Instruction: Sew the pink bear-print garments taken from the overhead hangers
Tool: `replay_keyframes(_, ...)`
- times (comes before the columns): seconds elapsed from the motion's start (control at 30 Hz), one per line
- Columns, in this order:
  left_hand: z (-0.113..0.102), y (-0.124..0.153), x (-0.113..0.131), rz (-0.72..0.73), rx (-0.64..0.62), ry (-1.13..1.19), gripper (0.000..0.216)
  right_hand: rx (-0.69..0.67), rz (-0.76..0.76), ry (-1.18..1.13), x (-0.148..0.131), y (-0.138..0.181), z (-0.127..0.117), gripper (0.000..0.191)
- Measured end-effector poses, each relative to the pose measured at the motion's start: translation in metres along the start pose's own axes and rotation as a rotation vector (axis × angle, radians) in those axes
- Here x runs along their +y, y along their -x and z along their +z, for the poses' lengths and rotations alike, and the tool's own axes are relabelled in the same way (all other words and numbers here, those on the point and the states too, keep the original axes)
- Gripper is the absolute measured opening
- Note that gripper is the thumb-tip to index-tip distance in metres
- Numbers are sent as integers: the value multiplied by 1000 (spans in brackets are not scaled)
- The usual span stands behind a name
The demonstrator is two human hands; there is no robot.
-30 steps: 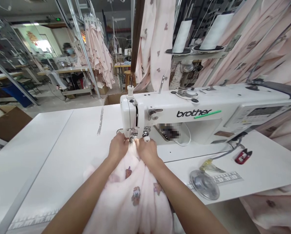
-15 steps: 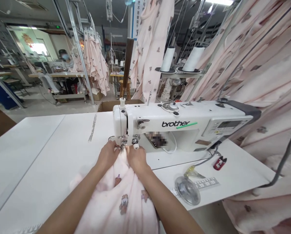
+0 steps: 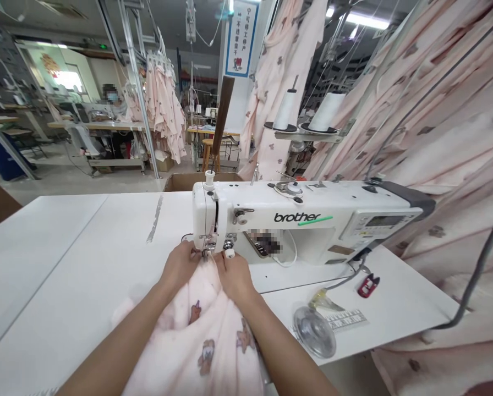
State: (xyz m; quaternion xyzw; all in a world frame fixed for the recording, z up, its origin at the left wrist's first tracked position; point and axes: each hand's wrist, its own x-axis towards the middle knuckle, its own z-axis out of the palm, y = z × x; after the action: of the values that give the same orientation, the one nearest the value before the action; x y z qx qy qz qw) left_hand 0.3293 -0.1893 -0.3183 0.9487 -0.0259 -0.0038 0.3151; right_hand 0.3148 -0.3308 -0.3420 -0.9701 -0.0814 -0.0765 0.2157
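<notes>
Pink fleece fabric (image 3: 213, 324) with small bear prints runs from the near edge up to the needle area of a white sewing machine (image 3: 263, 209). My left hand (image 3: 183, 265) pinches the fabric just left of the presser foot (image 3: 207, 253). On the other side, my right hand (image 3: 234, 275) is closed on the same fabric, close under the white knob. Both sets of fingertips are partly hidden by the machine head and the cloth folds.
Right of the machine arm lie red thread snips (image 3: 368, 286), a clear round dish (image 3: 315, 331) and a ruler (image 3: 348, 319). Thread cones (image 3: 285, 111) stand behind. Pink fabric (image 3: 456, 137) hangs at the right. A co-worker (image 3: 112, 102) sits at a far table.
The view has shifted slightly, showing more of the wall sign. Both hands stay beside the needle on the fabric, whose folds have moved a little.
</notes>
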Motion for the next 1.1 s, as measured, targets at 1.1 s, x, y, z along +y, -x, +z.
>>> replay_keyframes(1.1, -2, -1, -6, -15, -59, 68, 14, 43, 34, -129, 9, -1, 3, 30)
